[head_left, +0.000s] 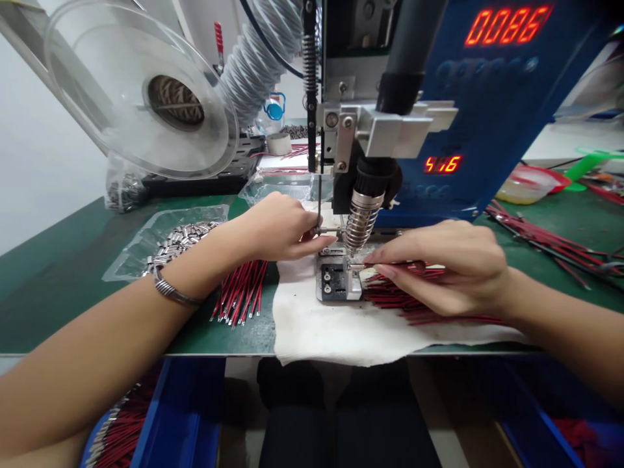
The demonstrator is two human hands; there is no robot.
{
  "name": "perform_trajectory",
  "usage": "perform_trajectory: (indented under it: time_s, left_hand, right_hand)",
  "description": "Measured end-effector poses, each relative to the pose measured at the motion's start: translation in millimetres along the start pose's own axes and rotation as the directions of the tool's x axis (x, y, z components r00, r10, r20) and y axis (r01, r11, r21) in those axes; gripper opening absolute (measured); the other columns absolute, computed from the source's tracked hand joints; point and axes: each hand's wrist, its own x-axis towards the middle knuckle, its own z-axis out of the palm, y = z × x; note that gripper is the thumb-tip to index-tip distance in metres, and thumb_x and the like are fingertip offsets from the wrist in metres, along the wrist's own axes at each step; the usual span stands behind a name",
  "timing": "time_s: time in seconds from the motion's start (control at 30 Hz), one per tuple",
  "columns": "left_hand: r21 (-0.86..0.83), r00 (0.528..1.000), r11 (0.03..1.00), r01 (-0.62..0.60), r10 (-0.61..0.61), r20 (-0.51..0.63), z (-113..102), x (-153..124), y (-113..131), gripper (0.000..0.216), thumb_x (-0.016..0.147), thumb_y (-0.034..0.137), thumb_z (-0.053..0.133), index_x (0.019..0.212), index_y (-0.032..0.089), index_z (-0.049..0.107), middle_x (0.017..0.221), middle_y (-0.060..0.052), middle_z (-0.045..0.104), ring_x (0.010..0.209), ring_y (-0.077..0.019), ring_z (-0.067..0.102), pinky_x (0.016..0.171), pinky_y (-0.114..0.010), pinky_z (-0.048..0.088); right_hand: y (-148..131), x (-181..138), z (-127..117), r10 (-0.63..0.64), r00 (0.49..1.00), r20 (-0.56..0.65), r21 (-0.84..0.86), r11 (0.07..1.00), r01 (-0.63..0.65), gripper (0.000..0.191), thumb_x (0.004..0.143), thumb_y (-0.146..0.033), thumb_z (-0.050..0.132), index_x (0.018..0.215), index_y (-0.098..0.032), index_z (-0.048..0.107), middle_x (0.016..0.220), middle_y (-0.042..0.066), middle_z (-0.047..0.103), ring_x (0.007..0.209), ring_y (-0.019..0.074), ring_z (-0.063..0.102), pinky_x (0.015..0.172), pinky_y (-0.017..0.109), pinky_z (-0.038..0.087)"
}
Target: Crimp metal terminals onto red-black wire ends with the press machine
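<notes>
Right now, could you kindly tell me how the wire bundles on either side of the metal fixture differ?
The left wire bundle lies on the green tabletop; the right wire bundle lies on white cloth. The left points toward the near table edge; the right runs sideways, partly hidden by the right hand. Both contain red wires.

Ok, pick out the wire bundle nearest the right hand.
The red-and-black wire bundle on the white cloth, beneath the right hand; the left bundle and far-right bundle lie on the green tabletop instead.

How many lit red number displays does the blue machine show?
2: the upper display high on the blue machine, the lower display below and left; others may be hidden.
</notes>
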Motion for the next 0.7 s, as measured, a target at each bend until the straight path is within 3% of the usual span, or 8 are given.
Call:
perform_trajectory:
  time_s: [0.3, 0.7]
  left_hand:
    - [-0.018, 1.000, 1.000, 0.015, -0.014, 0.025, -0.6, 0.1, 1.4, 0.050, 0.093, 0.053, 0.036, 0.055, 0.020, 0.040, 0.048, -0.002, 0.044, 0.045, -0.0124, 0.025, 0.051, -0.031, 0.019]
    - [-0.005, 1.000, 1.000, 0.011, -0.012, -0.015, -0.4, 1.3, 3.0, 0.053, 0.093, 0.053, 0.039, 0.052, 0.020, 0.038, 0.045, 0.000, 0.034, 0.044, -0.0120, 0.022, 0.050, -0.032, 0.019]
  right_hand:
    - [1.5, 1.7, -2.5, -0.027, 0.998, 0.059, 0.023, 0.999, 0.026, 0.007, 0.089, -0.009, 0.067, 0.094, -0.013, 0.070, 0.092, 0.008, 0.078, 0.080, 0.0141, 0.074, 0.071, 0.022, 0.059]
    - [1.6, 0.1, -2.2, -0.047, 0.991, 0.128, 0.006, 0.999, 0.047, 0.007, 0.090, -0.012, 0.066, 0.093, -0.017, 0.069, 0.089, 0.005, 0.077, 0.076, 0.0137, 0.072, 0.062, 0.022, 0.055]
